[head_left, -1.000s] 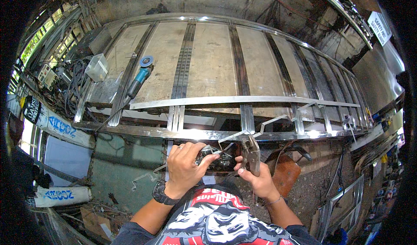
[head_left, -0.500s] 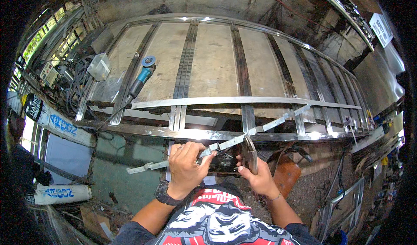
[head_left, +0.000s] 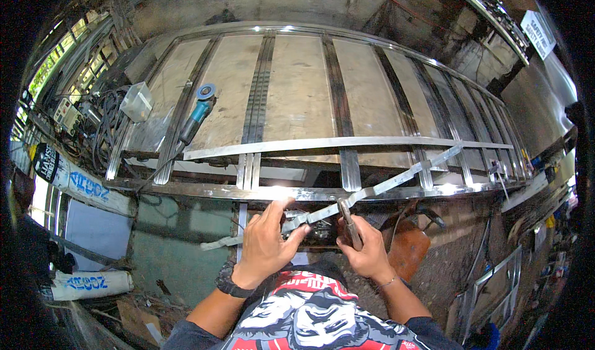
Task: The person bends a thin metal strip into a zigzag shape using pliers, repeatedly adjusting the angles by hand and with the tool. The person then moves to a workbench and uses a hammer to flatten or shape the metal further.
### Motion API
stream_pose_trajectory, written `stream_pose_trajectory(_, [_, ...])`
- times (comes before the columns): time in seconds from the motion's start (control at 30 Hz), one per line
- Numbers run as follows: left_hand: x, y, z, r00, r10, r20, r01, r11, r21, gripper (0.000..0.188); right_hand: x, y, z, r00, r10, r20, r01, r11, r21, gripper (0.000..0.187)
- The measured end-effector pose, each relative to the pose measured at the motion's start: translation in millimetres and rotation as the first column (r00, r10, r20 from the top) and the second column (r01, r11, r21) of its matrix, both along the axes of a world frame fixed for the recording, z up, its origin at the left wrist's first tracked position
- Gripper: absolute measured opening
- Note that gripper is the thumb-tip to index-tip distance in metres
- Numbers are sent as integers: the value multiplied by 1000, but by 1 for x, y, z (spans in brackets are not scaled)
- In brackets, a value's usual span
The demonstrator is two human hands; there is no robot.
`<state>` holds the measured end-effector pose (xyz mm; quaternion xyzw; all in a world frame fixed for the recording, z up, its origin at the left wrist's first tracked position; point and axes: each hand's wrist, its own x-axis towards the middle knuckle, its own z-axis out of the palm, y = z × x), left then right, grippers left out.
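A thin, silvery metal strip [head_left: 390,182] with several step-like kinks runs slantwise across my front, its right end up over the frame. My left hand [head_left: 266,244] has the strip between thumb and fingers, left of its middle; the grip looks loose, with the fingers partly stretched. In my right hand [head_left: 367,255] is a pair of worn metal pliers [head_left: 351,227], held by the handles. Their jaws meet the strip just right of its middle. The fingers' far side is hidden on both hands.
A large welded metal frame [head_left: 297,193] lies ahead, with a long flat bar [head_left: 291,145] across it. An angle grinder [head_left: 197,117] and a clear plastic box [head_left: 137,102] rest at its left. Cables [head_left: 111,133] are heaped beyond them. An orange-brown piece [head_left: 409,249] lies low at right.
The strip has shifted to the right through my left hand, whose fingers have loosened and stretched. The pliers have turned, and their jaws now meet the strip slightly further left.
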<state>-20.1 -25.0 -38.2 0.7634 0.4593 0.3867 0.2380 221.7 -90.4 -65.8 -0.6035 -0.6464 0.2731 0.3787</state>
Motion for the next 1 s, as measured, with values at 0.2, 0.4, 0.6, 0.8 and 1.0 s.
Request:
stream_pose_trajectory(0.2, [-2, 24, -6, 927, -371, 60, 376, 920, -110, 36, -3, 2, 12, 998, 52, 19, -49, 991, -128, 45])
stream_pose_trajectory(0.4, [22, 28, -36, 824, -352, 444, 524, 771, -363, 28, -10, 8, 13, 995, 80, 66, -78, 996, -36, 48])
stream_pose_trajectory(0.6, [24, 30, -21, 738, -115, 664, 437, 832, -342, 20, 13, 15, 36, 964, 250, 87, -206, 915, -348, 45])
stream_pose_trajectory(0.8, [17, 56, -11, 663, -47, 747, 590, 646, -484, 22, 7, 15, 39, 817, 117, -564, -390, 833, -392, 37])
stream_pose_trajectory(1.0, [8, 60, -3, 513, 90, 854, 707, 519, -479, 25, -3, 25, 56, 770, 123, -626, -469, 775, -424, 37])
